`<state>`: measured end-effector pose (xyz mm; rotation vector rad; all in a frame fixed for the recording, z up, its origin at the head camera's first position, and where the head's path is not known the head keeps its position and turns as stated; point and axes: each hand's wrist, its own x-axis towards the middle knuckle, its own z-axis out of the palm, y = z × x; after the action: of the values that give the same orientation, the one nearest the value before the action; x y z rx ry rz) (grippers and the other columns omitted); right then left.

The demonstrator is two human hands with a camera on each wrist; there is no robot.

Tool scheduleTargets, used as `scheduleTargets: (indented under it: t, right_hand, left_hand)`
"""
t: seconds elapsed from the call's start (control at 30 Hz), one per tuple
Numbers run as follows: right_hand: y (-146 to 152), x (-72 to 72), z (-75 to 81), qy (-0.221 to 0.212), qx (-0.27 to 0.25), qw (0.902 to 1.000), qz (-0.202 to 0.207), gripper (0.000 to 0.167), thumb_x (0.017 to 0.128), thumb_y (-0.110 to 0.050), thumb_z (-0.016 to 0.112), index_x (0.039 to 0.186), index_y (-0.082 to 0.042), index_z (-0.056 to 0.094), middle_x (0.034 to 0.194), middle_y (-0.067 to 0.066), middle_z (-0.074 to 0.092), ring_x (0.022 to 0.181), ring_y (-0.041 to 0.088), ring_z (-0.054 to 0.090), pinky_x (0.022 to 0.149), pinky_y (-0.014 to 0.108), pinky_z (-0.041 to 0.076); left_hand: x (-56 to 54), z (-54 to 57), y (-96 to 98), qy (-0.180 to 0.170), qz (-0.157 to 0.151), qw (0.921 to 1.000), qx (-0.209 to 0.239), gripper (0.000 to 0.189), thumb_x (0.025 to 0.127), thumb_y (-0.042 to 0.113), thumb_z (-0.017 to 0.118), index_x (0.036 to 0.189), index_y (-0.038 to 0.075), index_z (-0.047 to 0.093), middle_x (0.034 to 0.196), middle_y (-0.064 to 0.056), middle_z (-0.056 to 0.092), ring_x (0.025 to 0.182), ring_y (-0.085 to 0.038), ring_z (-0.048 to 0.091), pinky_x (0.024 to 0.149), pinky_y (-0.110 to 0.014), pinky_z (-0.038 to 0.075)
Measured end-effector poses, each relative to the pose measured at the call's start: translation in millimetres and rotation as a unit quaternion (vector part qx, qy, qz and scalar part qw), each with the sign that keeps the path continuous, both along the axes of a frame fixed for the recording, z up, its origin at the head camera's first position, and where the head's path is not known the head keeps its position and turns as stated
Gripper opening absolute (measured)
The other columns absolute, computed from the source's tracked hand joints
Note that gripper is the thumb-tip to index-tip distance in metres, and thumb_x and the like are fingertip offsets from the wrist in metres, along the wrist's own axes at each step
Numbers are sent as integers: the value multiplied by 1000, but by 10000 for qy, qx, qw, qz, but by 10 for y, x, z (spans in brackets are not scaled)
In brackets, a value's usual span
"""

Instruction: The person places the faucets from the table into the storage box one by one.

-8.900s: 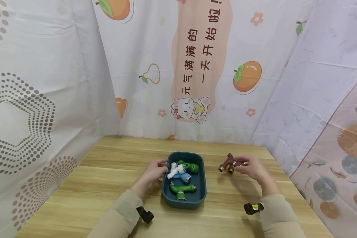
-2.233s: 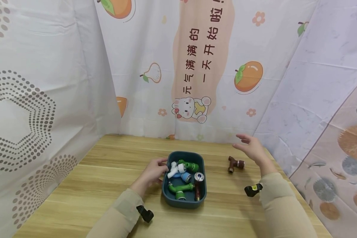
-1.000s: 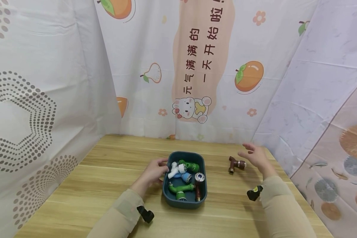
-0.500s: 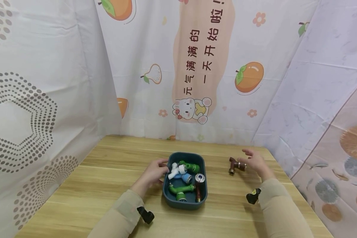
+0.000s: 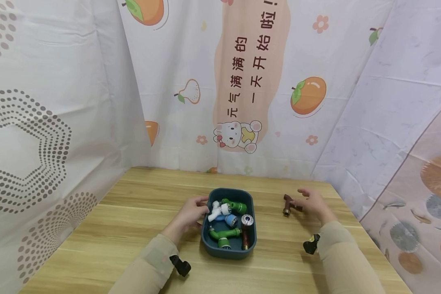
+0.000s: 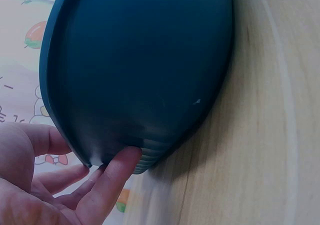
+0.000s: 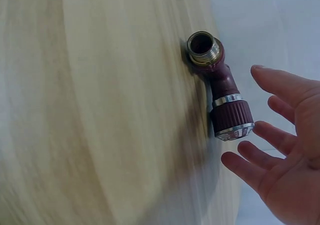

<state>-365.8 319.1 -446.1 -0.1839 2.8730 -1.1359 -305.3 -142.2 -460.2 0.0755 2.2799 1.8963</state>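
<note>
A dark teal plastic box (image 5: 228, 254) stands on the wooden table. My left hand (image 5: 189, 212) holds it by its left wall, with fingers at the rim and one against the outside in the left wrist view. Inside lie a white tap (image 5: 217, 210), a blue tap (image 5: 229, 220), green taps (image 5: 220, 233) and a dark red-brown tap (image 5: 246, 234) with a chrome-topped knob. To the right, another red-brown tap (image 7: 225, 85) with a brass threaded end lies on the table. My right hand (image 5: 316, 204) is spread beside its ribbed knob, partly hiding it in the head view.
The wooden table (image 5: 132, 228) ends at a printed curtain (image 5: 183, 143) behind it. More curtains hang on the left and right sides. A small black camera is strapped to each wrist.
Earlier, my right hand was at the red-brown taps on the right; one of them now lies in the box. Lately that hand has come down to the remaining one. The left hand stays put.
</note>
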Motion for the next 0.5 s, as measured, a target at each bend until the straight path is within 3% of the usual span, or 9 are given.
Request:
scheduleTargets:
  t: [0.27, 0.5]
  right_hand:
    - [-43, 36, -54, 207, 205, 9994, 161, 69, 95, -21, 72, 147, 12, 41, 145, 41, 40, 132, 57, 40, 106, 65, 36]
    - [-63, 38, -95, 177, 209, 9995, 155, 66, 94, -15, 73, 147, 10, 43, 145, 40, 41, 128, 56, 46, 103, 62, 40]
  left_hand:
    - [17, 12, 7, 19, -1, 10000, 53, 60, 88, 2, 61, 148, 4, 52, 131, -23, 60, 101, -32, 63, 54, -45, 58]
    - [9, 5, 9, 9, 26, 10000, 63, 60, 88, 2, 61, 148, 4, 52, 131, -23, 60, 101, -32, 62, 55, -46, 58]
